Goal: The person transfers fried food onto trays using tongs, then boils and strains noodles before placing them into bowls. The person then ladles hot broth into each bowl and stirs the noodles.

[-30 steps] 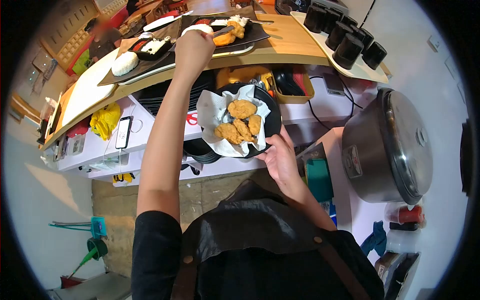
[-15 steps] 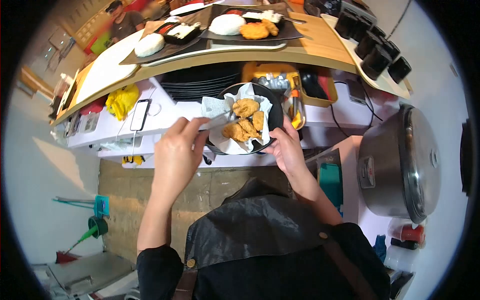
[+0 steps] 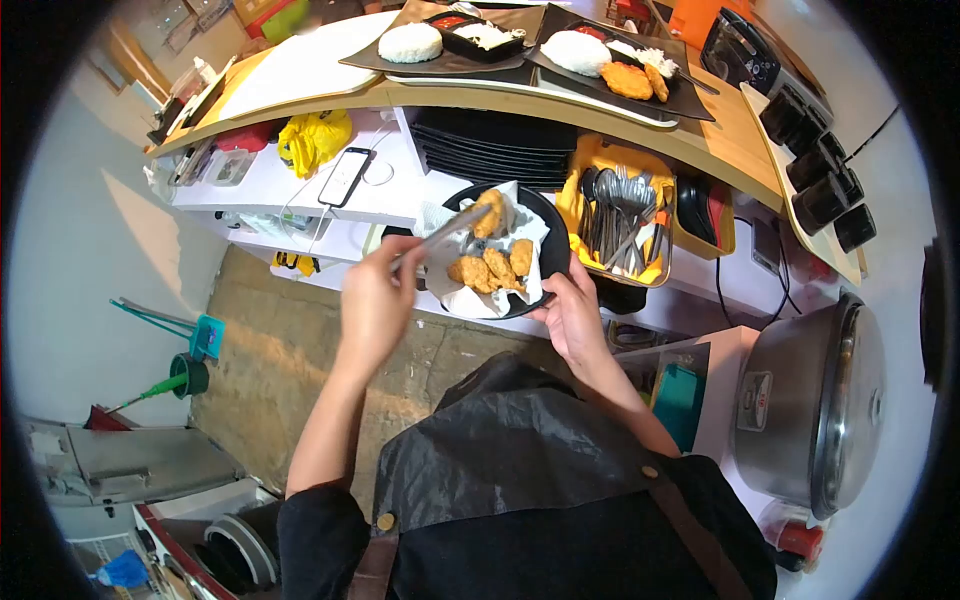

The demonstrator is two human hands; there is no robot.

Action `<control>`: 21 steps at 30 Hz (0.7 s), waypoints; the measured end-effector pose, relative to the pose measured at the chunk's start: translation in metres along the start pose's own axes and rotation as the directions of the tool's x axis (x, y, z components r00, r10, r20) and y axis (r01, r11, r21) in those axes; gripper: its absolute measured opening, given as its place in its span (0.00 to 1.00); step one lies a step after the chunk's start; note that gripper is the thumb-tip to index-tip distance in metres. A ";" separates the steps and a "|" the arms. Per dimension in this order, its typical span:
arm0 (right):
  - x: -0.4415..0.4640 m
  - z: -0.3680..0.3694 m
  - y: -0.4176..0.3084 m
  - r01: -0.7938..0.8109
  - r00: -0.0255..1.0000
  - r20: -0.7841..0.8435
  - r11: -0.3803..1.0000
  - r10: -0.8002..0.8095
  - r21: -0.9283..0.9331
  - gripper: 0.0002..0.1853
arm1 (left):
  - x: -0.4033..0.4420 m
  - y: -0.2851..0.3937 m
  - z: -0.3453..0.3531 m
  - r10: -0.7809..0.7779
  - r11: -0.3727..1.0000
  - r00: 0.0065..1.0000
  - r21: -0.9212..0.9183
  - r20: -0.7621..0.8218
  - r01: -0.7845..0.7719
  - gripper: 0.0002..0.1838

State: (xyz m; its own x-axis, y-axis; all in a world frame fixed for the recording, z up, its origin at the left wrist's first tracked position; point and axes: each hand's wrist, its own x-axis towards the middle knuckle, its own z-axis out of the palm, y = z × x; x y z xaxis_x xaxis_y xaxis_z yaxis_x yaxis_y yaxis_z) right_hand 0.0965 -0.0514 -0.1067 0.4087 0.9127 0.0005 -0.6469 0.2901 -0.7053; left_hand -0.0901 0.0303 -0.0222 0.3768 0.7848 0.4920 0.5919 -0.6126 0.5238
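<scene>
Metal tongs (image 3: 440,234) are pinched in my left hand (image 3: 376,305). Their tips are at a golden fried piece (image 3: 490,214), which looks raised above the back of the bowl. My right hand (image 3: 570,318) grips the near right rim of a black bowl (image 3: 553,240), thumb on top. White paper (image 3: 462,298) lines it, with several more fried pieces (image 3: 498,268) lying there. On the counter above, one dark plate (image 3: 690,97) carries rice (image 3: 574,52) and fried pieces (image 3: 628,80). The dark plate (image 3: 372,58) to its left has rice and a black sauce tray (image 3: 474,37).
Below the counter are stacked black plates (image 3: 490,150), a cutlery bin (image 3: 622,215), a phone (image 3: 346,177) and a yellow bag (image 3: 316,140). Black cups (image 3: 826,200) stand on a tray at right. A large metal cooker (image 3: 795,400) is near my right side.
The tongs have moved up with a fried piece at their tips, apart from the other pieces. My right hand still holds the bowl. The view has swung left, so the counter appears shifted rightward.
</scene>
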 end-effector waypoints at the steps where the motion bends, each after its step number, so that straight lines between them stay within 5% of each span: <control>1: 0.000 0.002 -0.002 0.003 1.000 0.011 1.000 -0.003 -0.002 0.26 | 0.003 -0.014 -0.004 -0.060 0.988 0.998 -0.145 -0.001 0.060 0.09; 3: 0.000 0.004 -0.004 0.011 0.999 0.035 1.000 -0.011 -0.004 0.27 | 0.006 -0.036 -0.010 -0.219 0.932 0.966 -0.262 0.136 0.248 0.11; 6: 0.004 0.006 0.001 0.037 0.998 0.051 0.999 -0.036 -0.010 0.27 | -0.003 -0.038 -0.001 -0.238 0.941 0.950 -0.196 0.199 0.277 0.14; 9: 0.005 0.009 0.002 0.018 0.999 0.043 0.999 -0.020 0.042 0.27 | 0.010 -0.036 -0.011 -0.130 0.957 0.982 -0.241 0.139 0.160 0.11; 12: 0.005 0.013 -0.006 0.013 0.997 0.077 0.994 -0.021 0.110 0.27 | 0.042 -0.031 -0.038 -0.170 0.879 0.977 -0.427 0.128 0.209 0.14; 15: 0.008 0.014 -0.010 0.031 0.997 0.060 0.990 -0.039 0.134 0.26 | 0.091 -0.008 -0.059 -0.167 0.876 0.984 -0.467 -0.063 0.119 0.15; 21: 0.000 0.016 -0.022 0.085 0.996 0.028 0.989 -0.088 0.117 0.25 | 0.197 -0.018 -0.021 -0.246 0.820 0.968 -0.524 0.041 0.230 0.17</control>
State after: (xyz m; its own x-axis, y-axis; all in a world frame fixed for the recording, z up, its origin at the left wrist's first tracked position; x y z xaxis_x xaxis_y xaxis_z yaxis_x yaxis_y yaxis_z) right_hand 0.1005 -0.0537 -0.0797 0.4462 0.8911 0.0827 -0.6811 0.3981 -0.6145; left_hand -0.0413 0.1943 0.0794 0.2484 0.9144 0.3195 0.1983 -0.3709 0.9073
